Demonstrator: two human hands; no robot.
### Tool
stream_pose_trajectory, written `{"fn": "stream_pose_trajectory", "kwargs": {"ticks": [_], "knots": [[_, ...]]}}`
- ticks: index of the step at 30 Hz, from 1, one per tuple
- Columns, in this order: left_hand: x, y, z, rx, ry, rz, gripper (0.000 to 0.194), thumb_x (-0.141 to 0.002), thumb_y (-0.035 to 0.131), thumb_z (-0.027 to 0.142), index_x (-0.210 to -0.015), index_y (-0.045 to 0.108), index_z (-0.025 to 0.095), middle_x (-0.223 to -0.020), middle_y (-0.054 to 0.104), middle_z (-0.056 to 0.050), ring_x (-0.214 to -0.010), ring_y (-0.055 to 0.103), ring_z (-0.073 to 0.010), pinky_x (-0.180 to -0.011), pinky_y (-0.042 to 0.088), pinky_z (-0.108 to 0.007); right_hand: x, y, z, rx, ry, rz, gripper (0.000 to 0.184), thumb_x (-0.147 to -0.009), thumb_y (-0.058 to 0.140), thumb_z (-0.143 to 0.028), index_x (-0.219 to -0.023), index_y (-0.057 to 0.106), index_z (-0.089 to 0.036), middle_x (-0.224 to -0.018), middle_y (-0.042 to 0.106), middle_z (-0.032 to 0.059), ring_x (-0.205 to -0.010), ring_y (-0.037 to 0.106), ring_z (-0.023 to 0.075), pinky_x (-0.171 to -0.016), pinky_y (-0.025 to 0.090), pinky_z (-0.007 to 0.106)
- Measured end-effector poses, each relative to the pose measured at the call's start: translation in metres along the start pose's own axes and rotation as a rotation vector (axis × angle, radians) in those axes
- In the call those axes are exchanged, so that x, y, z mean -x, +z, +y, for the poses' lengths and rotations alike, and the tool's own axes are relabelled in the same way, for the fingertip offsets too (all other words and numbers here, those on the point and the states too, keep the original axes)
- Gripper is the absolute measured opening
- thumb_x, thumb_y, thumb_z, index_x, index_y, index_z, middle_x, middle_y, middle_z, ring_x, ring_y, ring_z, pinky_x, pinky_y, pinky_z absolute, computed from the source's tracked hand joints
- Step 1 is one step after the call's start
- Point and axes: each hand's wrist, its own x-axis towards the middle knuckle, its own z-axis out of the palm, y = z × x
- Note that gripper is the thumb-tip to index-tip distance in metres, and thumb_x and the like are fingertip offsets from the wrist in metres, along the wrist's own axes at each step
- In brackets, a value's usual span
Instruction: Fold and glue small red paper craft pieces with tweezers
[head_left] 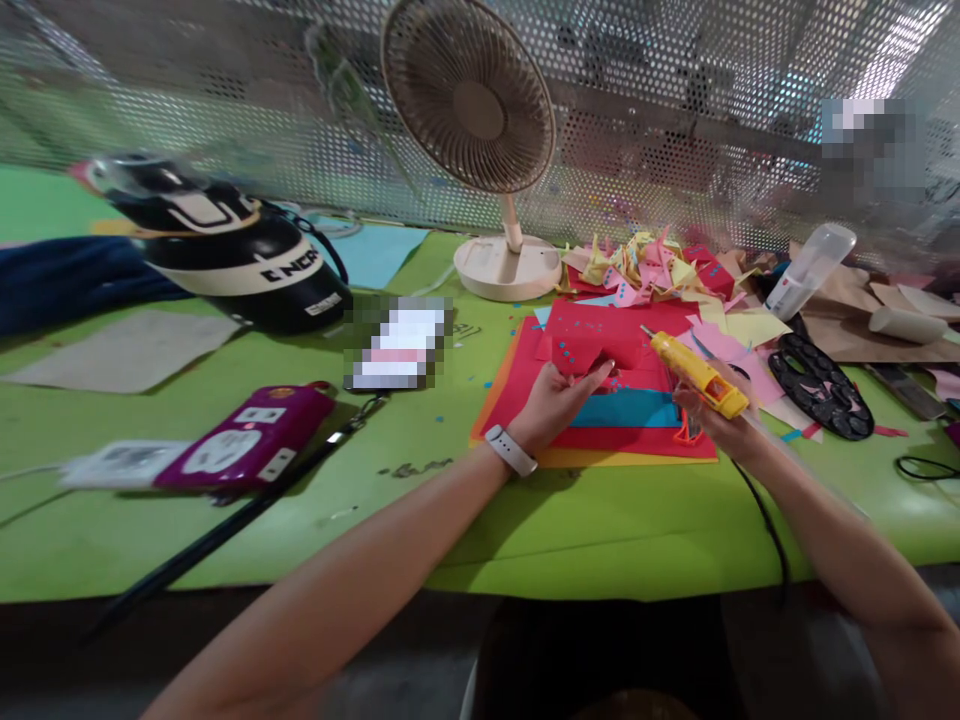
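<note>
My left hand (551, 400), with a white band on its wrist, pinches a small piece of red paper (581, 352) dotted with blue bits. In my right hand (716, 420) is a yellow glue gun (697, 368), its nozzle pointing left toward the red piece but apart from it. A black cord hangs below that hand. Beneath both hands lie stacked red sheets (645, 441) over orange-yellow paper, with a blue strip (622, 409) on top. A small orange object (686, 432) shows beside my right hand; its kind is unclear.
Behind the stack is a heap of paper scraps (645, 265), left of a clear bottle (810, 270). A black palette (821, 388) lies to the right. A fan (506, 270) stands at the back. Leftward are a phone (405, 345), a purple case (247, 440) and a black flask (240, 260).
</note>
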Motion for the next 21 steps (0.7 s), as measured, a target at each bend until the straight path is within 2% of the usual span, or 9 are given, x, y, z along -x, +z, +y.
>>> {"fn": "stream_pose_trajectory", "kwargs": {"ticks": [2, 4, 6, 9, 12, 17, 19, 21], "knots": [[-0.001, -0.001, -0.002, -0.006, -0.017, 0.013, 0.034, -0.068, 0.080, 0.047, -0.083, 0.073, 0.018, -0.080, 0.073, -0.003, -0.070, 0.066, -0.0167, -0.067, 0.062, -0.032, -0.006, -0.012, 0.003, 0.167, -0.014, 0.032, 0.027, -0.086, 0.062, -0.048, -0.082, 0.056, -0.023, -0.073, 0.060, 0.0011, -0.061, 0.056, 0.0161, -0.058, 0.041, 0.030], [-0.003, -0.002, -0.004, -0.004, -0.028, 0.048, 0.037, -0.066, 0.081, 0.049, -0.086, 0.074, 0.017, -0.082, 0.074, -0.004, -0.073, 0.067, -0.0186, -0.065, 0.062, -0.032, -0.012, -0.026, 0.007, 0.363, -0.007, -0.013, 0.028, -0.085, 0.063, -0.049, -0.084, 0.055, -0.022, -0.073, 0.060, 0.0014, -0.061, 0.055, 0.0165, -0.059, 0.040, 0.030], [-0.004, -0.003, -0.004, -0.013, -0.026, 0.082, 0.038, -0.068, 0.079, 0.048, -0.089, 0.074, 0.017, -0.087, 0.075, -0.006, -0.079, 0.069, -0.0211, -0.066, 0.061, -0.032, -0.014, -0.040, 0.014, 0.539, 0.042, -0.124, 0.029, -0.082, 0.065, -0.048, -0.087, 0.055, -0.021, -0.078, 0.063, 0.0034, -0.065, 0.057, 0.0183, -0.060, 0.038, 0.030], [-0.007, -0.005, -0.003, -0.075, 0.007, 0.118, 0.030, -0.073, 0.076, 0.044, -0.086, 0.075, 0.016, -0.089, 0.076, -0.007, -0.085, 0.070, -0.0225, -0.073, 0.059, -0.032, -0.006, -0.060, 0.029, 0.736, 0.202, -0.270, 0.031, -0.076, 0.068, -0.043, -0.094, 0.059, -0.021, -0.091, 0.068, 0.0068, -0.076, 0.063, 0.0231, -0.061, 0.037, 0.030], [-0.009, -0.008, -0.004, -0.149, 0.043, 0.159, 0.022, -0.073, 0.077, 0.039, -0.075, 0.073, 0.017, -0.079, 0.074, -0.004, -0.081, 0.068, -0.0219, -0.072, 0.057, -0.031, 0.013, -0.083, 0.050, 0.806, 0.320, -0.341, 0.034, -0.074, 0.067, -0.043, -0.101, 0.062, -0.022, -0.099, 0.069, 0.0072, -0.085, 0.065, 0.0252, -0.065, 0.040, 0.031], [-0.011, -0.010, -0.007, -0.181, 0.048, 0.179, 0.023, -0.072, 0.076, 0.039, -0.066, 0.069, 0.018, -0.068, 0.070, -0.002, -0.073, 0.067, -0.0209, -0.067, 0.056, -0.031, 0.042, -0.121, 0.092, 0.899, 0.419, -0.294, 0.036, -0.075, 0.064, -0.044, -0.101, 0.065, -0.019, -0.106, 0.068, 0.0102, -0.096, 0.064, 0.0274, -0.075, 0.044, 0.034], [-0.012, -0.010, -0.007, -0.174, 0.051, 0.197, 0.022, -0.071, 0.076, 0.039, -0.067, 0.069, 0.018, -0.070, 0.072, -0.003, -0.076, 0.068, -0.0216, -0.071, 0.057, -0.032, 0.045, -0.132, 0.100, 0.915, 0.444, -0.306, 0.039, -0.076, 0.064, -0.047, -0.103, 0.067, -0.018, -0.106, 0.069, 0.0120, -0.098, 0.063, 0.0287, -0.077, 0.045, 0.035], [-0.013, -0.010, -0.006, -0.149, 0.050, 0.203, 0.023, -0.069, 0.078, 0.039, -0.071, 0.071, 0.018, -0.076, 0.074, -0.004, -0.080, 0.070, -0.0227, -0.076, 0.058, -0.034, 0.044, -0.137, 0.097, 0.916, 0.437, -0.331, 0.040, -0.076, 0.066, -0.047, -0.101, 0.068, -0.017, -0.105, 0.069, 0.0147, -0.098, 0.063, 0.0298, -0.077, 0.045, 0.036]]}}
